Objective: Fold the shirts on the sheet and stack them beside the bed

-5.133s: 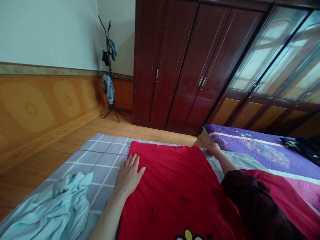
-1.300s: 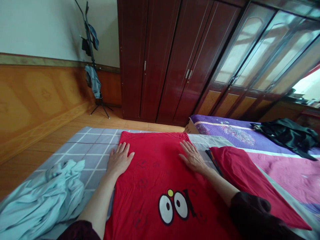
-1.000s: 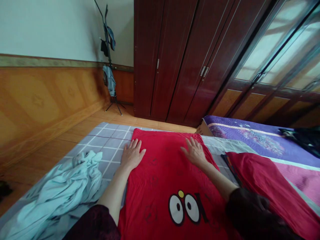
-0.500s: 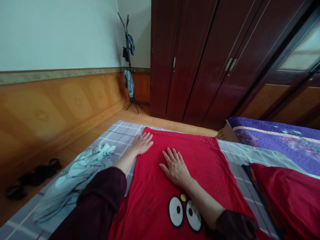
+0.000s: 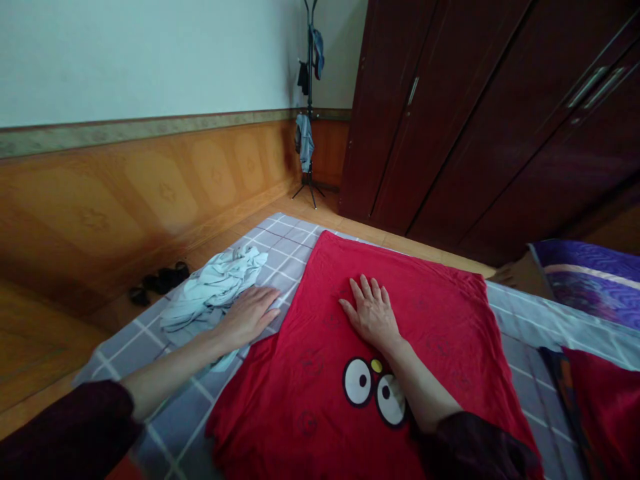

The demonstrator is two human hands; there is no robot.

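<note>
A red T-shirt point(image 5: 320, 393) with big cartoon eyes printed on it lies spread out on the bed. My right hand point(image 5: 373, 313) rests flat on its upper middle, fingers spread and holding nothing. To the left of the shirt, my left hand point(image 5: 250, 310) is over the bed beside a crumpled pale blue garment point(image 5: 213, 287), its fingers stretched out and grasping nothing. Whether that hand touches the pale garment I cannot tell. The shirt's near end runs to the bottom of the view, and my right forearm and sleeve cover part of it.
The bed point(image 5: 280, 243) has a grey checked sheet. More red clothing point(image 5: 610, 400) lies at the right. Beyond stand a dark red wardrobe point(image 5: 450, 120) and a coat rack point(image 5: 310, 100). Black shoes point(image 5: 160, 280) sit on the floor at left; a purple quilted cover point(image 5: 595, 280) is at far right.
My left hand has left the shirt's upper left edge and come back toward me, beside the pale garment. My right hand stays flat on the shirt. The view has swung left.
</note>
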